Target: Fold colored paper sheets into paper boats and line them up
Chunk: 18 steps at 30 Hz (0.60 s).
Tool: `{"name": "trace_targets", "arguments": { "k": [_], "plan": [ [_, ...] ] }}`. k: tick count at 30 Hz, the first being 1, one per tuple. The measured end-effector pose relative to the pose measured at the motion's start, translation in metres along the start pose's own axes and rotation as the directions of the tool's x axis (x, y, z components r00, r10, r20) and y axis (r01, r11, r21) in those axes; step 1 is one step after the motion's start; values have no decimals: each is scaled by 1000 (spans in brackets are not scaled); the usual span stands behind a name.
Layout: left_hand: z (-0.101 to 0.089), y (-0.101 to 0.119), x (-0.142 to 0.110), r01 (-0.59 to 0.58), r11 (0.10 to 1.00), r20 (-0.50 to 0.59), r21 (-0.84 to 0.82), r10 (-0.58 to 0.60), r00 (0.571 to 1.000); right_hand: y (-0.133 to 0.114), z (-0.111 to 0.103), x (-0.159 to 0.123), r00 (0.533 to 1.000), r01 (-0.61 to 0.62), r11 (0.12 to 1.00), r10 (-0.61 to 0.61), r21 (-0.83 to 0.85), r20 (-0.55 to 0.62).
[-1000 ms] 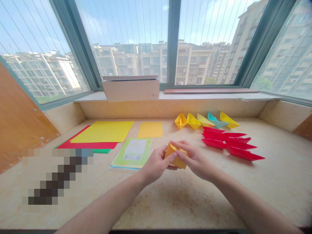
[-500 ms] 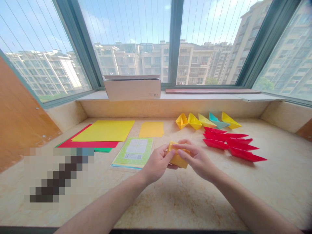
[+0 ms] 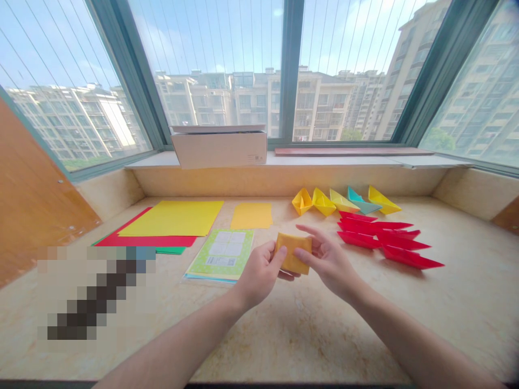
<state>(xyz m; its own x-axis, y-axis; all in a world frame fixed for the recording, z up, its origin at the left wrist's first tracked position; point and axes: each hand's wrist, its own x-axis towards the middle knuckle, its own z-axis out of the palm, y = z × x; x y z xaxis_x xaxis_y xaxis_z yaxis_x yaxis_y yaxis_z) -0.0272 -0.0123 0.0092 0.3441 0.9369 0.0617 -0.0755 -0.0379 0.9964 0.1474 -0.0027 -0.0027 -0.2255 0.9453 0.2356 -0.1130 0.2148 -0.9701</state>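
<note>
A folded piece of yellow-orange paper (image 3: 294, 254), squarish in outline, is held above the countertop between both hands. My left hand (image 3: 265, 267) grips its left side, thumb on the front face and fingers behind. My right hand (image 3: 326, 256) pinches the right side with its thumb pressed on the front, while the index finger is raised off the top edge. To the right of my right hand lie several red paper boats (image 3: 389, 240). Behind them stand several yellow paper boats (image 3: 323, 201) and one blue paper boat (image 3: 364, 201) in a row.
Large yellow sheets (image 3: 174, 218) lie over red sheets (image 3: 152, 241) and green ones at the left. Small orange paper squares (image 3: 251, 216) and a green-patterned paper pack (image 3: 221, 254) sit nearer. A white box (image 3: 219, 149) stands on the sill. A blurred-out patch covers the front left.
The folded paper has turned to show a flatter, squarer face. My right index finger has lifted away from its top, while my left hand keeps its grip.
</note>
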Motion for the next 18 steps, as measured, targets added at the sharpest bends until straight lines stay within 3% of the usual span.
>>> {"name": "trace_targets", "arguments": {
  "k": [8,18],
  "plan": [
    [0,0,-1,-19,1000,-5,24,19,1000,-2,-2,1,994,-107,994,108,36,-31],
    [-3,-3,0,-90,991,-101,101,100,990,-2,1,0,996,-82,996,84,-30,43]
  ]
}}
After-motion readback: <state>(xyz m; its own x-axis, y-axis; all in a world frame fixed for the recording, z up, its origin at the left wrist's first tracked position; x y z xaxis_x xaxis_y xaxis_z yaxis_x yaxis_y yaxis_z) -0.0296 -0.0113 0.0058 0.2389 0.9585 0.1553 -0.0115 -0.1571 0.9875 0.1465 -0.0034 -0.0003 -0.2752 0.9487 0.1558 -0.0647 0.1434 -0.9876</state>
